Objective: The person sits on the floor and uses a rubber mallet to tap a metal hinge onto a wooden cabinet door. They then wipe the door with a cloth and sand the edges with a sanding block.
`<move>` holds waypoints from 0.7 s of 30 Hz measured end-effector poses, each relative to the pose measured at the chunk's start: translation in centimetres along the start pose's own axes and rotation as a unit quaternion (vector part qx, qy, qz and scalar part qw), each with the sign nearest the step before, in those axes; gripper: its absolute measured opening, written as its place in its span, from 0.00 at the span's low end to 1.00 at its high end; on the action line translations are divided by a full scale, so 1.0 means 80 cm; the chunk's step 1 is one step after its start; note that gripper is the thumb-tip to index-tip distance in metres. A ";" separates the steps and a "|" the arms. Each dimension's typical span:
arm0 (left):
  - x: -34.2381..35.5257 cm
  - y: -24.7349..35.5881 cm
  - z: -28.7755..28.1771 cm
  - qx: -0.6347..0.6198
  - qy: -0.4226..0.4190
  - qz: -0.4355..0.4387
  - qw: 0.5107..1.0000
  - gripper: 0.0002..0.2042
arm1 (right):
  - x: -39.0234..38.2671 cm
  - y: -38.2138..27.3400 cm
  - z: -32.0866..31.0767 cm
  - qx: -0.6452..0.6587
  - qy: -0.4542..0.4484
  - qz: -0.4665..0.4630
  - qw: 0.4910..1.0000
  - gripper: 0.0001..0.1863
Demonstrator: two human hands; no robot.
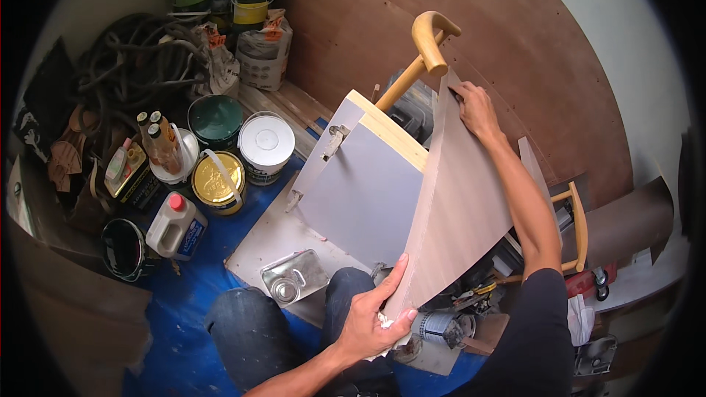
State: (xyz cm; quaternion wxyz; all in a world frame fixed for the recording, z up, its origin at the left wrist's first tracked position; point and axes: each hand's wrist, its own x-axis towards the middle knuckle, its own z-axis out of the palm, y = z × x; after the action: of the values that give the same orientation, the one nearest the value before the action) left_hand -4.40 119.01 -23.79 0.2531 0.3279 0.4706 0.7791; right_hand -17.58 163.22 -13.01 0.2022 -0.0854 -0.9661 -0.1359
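Observation:
A thin, pale wood-grain board (471,206) stands on edge, tilted, in front of me. My left hand (375,320) grips its near lower corner, thumb and forefinger apart along the edge; whitish crumpled scraps show beside the fingers. My right hand (478,112) holds the board's far upper end, its fingers bent over the edge. Just left of the board, a grey cabinet door (360,191) with a bare light-wood edge and metal hinges (336,142) leans upright. A rectangular metal can (294,277) lies by my knees.
A wooden chair (404,88) rises behind the door. Left stand a white-lidded bucket (266,140), a gold-lidded tin (219,182), glass bottles (163,148) and a white jug (176,226) on blue sheeting (176,316). At right are another chair (579,228) and an open can (445,327).

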 end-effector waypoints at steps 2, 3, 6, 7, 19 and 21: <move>0.000 0.001 -0.003 -0.001 0.005 -0.014 1.000 0.39 | -0.019 -0.033 -0.020 0.025 -0.016 -0.002 1.000 0.21; -0.001 0.000 -0.003 -0.003 0.000 -0.027 1.000 0.39 | -0.027 -0.039 -0.028 0.036 -0.025 0.002 0.999 0.21; -0.001 -0.002 -0.004 -0.002 -0.013 -0.019 1.000 0.40 | -0.017 -0.020 -0.030 0.013 -0.020 0.011 1.000 0.21; -0.001 -0.003 -0.004 0.000 -0.017 -0.008 1.000 0.40 | -0.006 -0.003 -0.024 0.006 -0.023 0.011 1.000 0.20; 0.000 -0.009 -0.003 0.015 0.003 0.003 1.000 0.41 | 0.023 0.012 -0.002 -0.011 -0.012 0.022 1.000 0.21; 0.001 -0.009 -0.001 0.019 0.005 0.009 1.000 0.41 | 0.039 0.033 0.018 -0.019 0.006 0.014 1.000 0.22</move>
State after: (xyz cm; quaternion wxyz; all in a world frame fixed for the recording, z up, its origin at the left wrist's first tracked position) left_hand -4.45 119.34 -24.42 0.2373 0.3330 0.4835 0.7740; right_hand -20.35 166.53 -12.39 0.2078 -0.1022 -0.9609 -0.1515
